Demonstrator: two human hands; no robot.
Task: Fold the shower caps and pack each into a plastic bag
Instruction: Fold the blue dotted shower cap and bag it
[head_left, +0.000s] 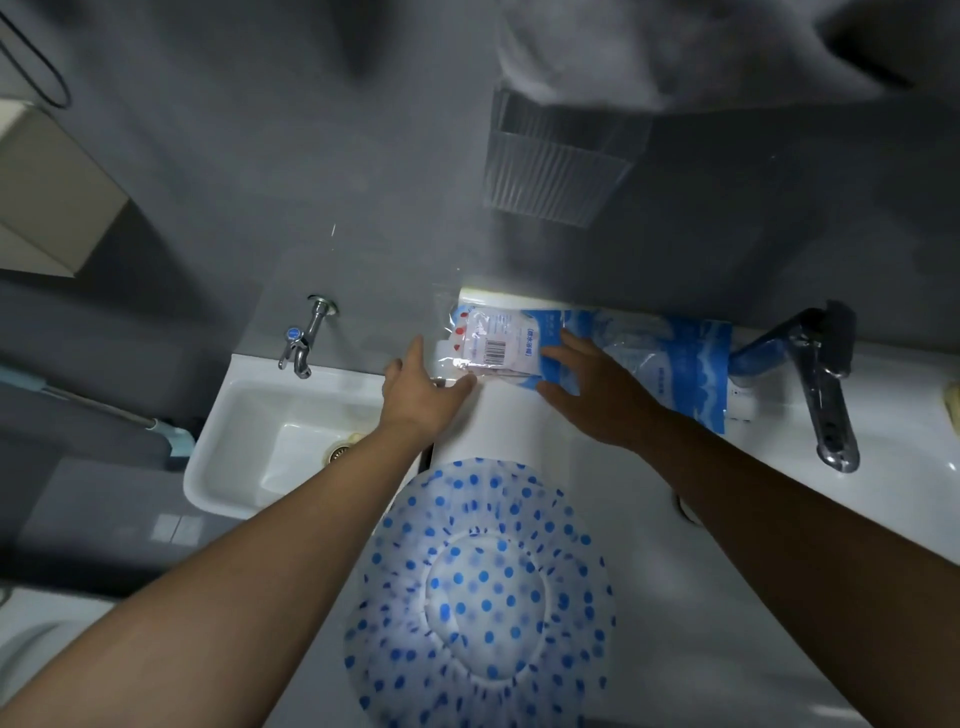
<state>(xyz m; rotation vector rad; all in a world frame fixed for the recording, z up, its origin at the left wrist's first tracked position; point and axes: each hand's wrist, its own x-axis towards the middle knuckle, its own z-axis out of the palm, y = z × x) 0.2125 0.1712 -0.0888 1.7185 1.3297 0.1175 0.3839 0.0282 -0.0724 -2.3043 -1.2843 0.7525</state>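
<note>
A white shower cap with blue dots (483, 587) lies spread flat on the white counter (613, 483), close to me. At the counter's far edge lies a clear plastic bag holding a folded red-dotted cap and a barcode label (485, 345). My left hand (423, 387) touches that bag's left end with thumb and fingers extended. My right hand (592, 382) rests with straight fingers on blue printed plastic bags (675, 358) beside it.
A small white sink (249, 441) with a chrome tap (306, 338) sits left of the counter. A dark chrome faucet (821, 389) stands at the right over a second basin. A ribbed clear holder (556, 156) hangs on the grey wall.
</note>
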